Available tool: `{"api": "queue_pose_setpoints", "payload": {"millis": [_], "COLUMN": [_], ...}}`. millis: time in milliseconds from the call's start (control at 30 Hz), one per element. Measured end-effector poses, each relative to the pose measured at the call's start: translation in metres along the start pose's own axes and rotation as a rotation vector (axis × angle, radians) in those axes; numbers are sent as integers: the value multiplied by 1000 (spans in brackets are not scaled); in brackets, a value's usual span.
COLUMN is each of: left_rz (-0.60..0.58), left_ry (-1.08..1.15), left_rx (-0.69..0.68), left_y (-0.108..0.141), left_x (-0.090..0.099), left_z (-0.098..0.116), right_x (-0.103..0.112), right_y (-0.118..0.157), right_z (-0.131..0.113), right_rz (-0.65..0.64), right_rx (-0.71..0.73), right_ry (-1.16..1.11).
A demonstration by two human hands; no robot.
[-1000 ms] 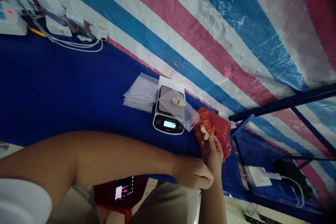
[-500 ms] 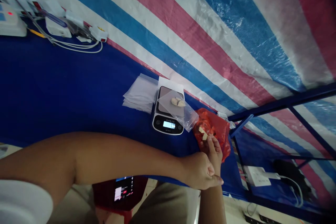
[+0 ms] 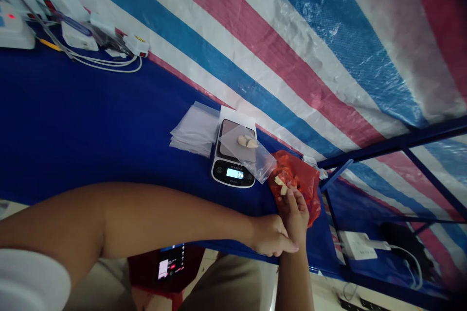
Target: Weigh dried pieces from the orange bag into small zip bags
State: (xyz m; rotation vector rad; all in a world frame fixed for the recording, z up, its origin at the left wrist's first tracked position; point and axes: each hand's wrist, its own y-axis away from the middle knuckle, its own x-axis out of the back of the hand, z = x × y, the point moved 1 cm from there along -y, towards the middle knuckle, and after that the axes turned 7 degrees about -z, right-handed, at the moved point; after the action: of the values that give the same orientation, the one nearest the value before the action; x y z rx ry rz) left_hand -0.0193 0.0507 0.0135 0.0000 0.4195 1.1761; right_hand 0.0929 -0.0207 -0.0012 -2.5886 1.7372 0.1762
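Observation:
My right hand [image 3: 296, 206] pinches a pale, flat piece [image 3: 280, 185] over a crumpled red plastic bag [image 3: 304, 175]. Across my right wrist lies my left hand [image 3: 272, 235], its fingers curled and one finger stretched along the wrist; whether anything is inside it is hidden. To the left of the bag stands a small digital scale [image 3: 233, 172] with a lit display. A clear plastic bag [image 3: 263, 160] with pale pieces [image 3: 247, 141] in it lies partly on the scale's plate and reaches to the red bag.
A stack of clear bags [image 3: 195, 129] lies left of the scale. Chargers and cables [image 3: 116, 63] sit at the back left. A blue metal frame [image 3: 379, 143] and a white power strip [image 3: 359, 244] are at the right. A phone [image 3: 171, 262] rests below the table edge.
My left hand has shifted slightly left and its pose on the right wrist has changed. The pale piece in my right hand has moved slightly left.

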Motion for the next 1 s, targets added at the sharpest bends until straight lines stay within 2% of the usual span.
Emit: {"api": "queue_pose_setpoints", "payload": {"millis": [233,333,500,733,1000], "left_rz": [-27,-37,-8,-8,-35], "left_ry": [53,60,-12,-63,-80], "left_rx": [-9,4,38,57,44], "left_y": [-1,0,3,6,6], "left_x": [-1,0,1,0,1], "left_z": [-2,0,6,11,9], "right_x": [6,6,2,0,2], "right_y": [-4,-3,1,0,2], "right_z": [5,4,0,-2,-2], "right_rz": [-61,-47,-59,-53,-114], "right_rx": [48,35,81,4,46], "right_ry": [54,29,68,-8,61]}}
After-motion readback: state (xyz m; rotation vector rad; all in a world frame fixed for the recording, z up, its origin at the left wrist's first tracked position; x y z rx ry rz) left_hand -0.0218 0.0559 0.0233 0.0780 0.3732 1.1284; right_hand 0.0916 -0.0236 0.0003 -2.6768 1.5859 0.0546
